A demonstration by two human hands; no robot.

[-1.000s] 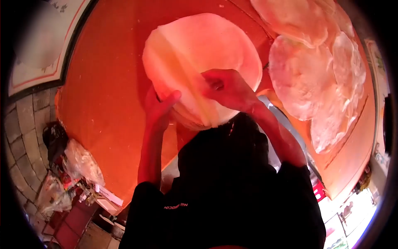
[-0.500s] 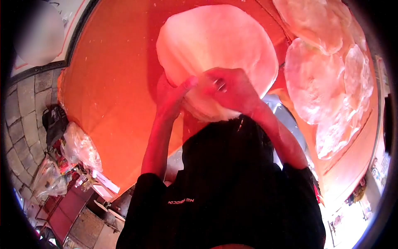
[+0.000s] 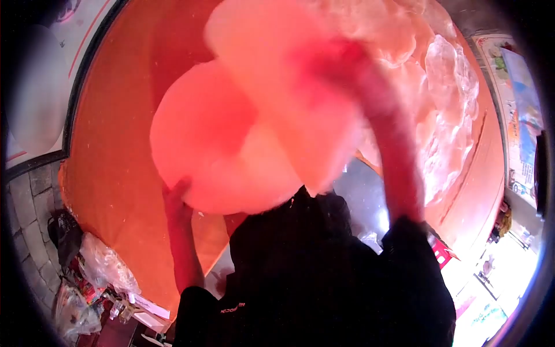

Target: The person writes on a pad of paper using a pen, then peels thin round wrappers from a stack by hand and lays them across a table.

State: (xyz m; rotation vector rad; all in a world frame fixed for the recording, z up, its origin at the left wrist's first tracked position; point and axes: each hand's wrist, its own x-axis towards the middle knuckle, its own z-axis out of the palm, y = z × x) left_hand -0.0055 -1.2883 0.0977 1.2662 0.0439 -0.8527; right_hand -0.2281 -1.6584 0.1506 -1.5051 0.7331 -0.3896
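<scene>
My left hand pinches the near left rim of a round, thin dough sheet, its thumb on top and its fingers under the edge. A second thin sheet is raised from it, partly overlapping it and smeared by motion. My right hand, also blurred, is closed on the raised sheet at its right side. Its fingertips are hard to make out. Both sheets are over the orange tabletop, in front of my body.
On the right, several loose, overlapping dough sheets cover part of the orange table. Plastic bags lie beyond the table's left edge, beside a brick-like floor. A printed panel stands at the far right.
My right hand has moved up and away, pulling one sheet off the other. My left hand has shifted left and down to the lower sheet's rim. The view has turned rightward.
</scene>
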